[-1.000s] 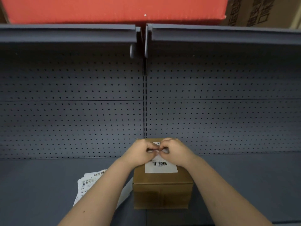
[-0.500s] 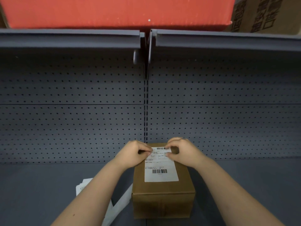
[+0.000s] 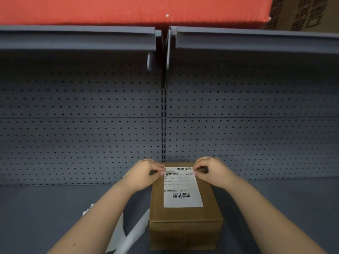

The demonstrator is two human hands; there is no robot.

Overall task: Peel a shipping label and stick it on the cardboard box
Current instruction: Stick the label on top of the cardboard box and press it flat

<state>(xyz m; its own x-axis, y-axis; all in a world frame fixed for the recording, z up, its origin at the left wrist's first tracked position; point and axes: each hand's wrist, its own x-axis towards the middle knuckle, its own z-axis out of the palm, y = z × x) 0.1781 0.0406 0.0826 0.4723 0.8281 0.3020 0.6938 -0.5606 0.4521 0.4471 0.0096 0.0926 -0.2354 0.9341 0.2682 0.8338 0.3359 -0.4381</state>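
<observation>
A brown cardboard box (image 3: 185,215) stands on the grey shelf, low in the middle of the view. A white shipping label (image 3: 181,187) with two barcodes lies flat along its top. My left hand (image 3: 146,171) has its fingertips curled at the label's far left corner. My right hand (image 3: 211,169) does the same at the far right corner. Both hands rest on the box's far end, fingers bent, thumb and forefinger pinched at the label's edge.
White label sheets and backing paper (image 3: 126,233) lie on the shelf (image 3: 284,208) left of the box, partly under my left forearm. A perforated grey back panel (image 3: 82,125) rises behind. A red box (image 3: 128,10) and a printed carton (image 3: 302,13) sit on the shelf above.
My hands were together at the middle of the label's far edge and have slid apart to its two far corners. More of the label now lies flat and visible.
</observation>
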